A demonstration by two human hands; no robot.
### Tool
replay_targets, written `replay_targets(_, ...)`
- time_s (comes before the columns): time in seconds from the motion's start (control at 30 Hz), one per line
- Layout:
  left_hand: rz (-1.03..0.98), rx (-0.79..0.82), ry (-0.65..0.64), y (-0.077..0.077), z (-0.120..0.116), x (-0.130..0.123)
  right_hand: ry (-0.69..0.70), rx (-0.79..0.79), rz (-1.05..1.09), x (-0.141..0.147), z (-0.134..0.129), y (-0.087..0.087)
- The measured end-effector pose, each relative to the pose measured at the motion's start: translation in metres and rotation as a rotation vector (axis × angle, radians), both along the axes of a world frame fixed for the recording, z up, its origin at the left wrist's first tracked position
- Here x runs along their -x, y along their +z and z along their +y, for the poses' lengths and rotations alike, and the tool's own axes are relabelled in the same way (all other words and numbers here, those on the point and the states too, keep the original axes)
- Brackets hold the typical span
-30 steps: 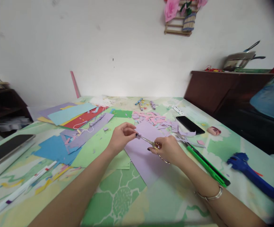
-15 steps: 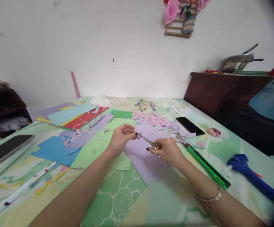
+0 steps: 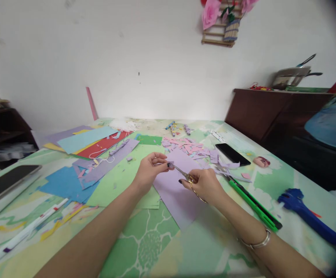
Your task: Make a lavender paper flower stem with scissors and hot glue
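Note:
My right hand (image 3: 207,185) grips small scissors (image 3: 184,172) with gold handles; the blades point left toward my left fingertips. A tiny piece of purple paper (image 3: 170,164) is pinched between the thumb and fingers of my left hand (image 3: 152,170), right at the scissor tips. Beneath both hands lies a sheet of purple paper (image 3: 179,204), its corner toward me. It overlaps a light green sheet (image 3: 121,181) on the left. Beyond my hands is a heap of pink and purple paper scraps (image 3: 187,146).
To the right lie a black phone (image 3: 233,153), a green utility knife (image 3: 255,204), a pink eraser-like piece (image 3: 261,161) and a blue tool (image 3: 309,216). Coloured sheets (image 3: 84,139), blue paper (image 3: 66,184), a white pen-like stick (image 3: 31,228) and another phone (image 3: 7,181) are on the left.
My left fingertips and the piece of paper have shifted very slightly to the right along the scissor blades. My right hand stays almost in place.

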State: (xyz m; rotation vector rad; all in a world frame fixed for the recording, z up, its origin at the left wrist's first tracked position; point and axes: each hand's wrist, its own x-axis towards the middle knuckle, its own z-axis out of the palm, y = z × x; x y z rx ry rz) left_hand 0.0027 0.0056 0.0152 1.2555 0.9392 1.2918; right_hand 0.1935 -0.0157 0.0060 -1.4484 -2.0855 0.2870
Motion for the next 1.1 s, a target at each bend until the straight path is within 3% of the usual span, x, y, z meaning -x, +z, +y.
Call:
replay_targets(0.53,-0.129,0.098,-0.016,0.0007,-0.0002,-0.0014,-0.037,-0.011,0.011,0.0043,-0.0026,-0.0013)
replay_targets(1.1,-0.173,0.095,-0.033,0.0018,-0.0014,-0.0045,-0.038,-0.048,0.049,0.0061,-0.0037,-0.0044)
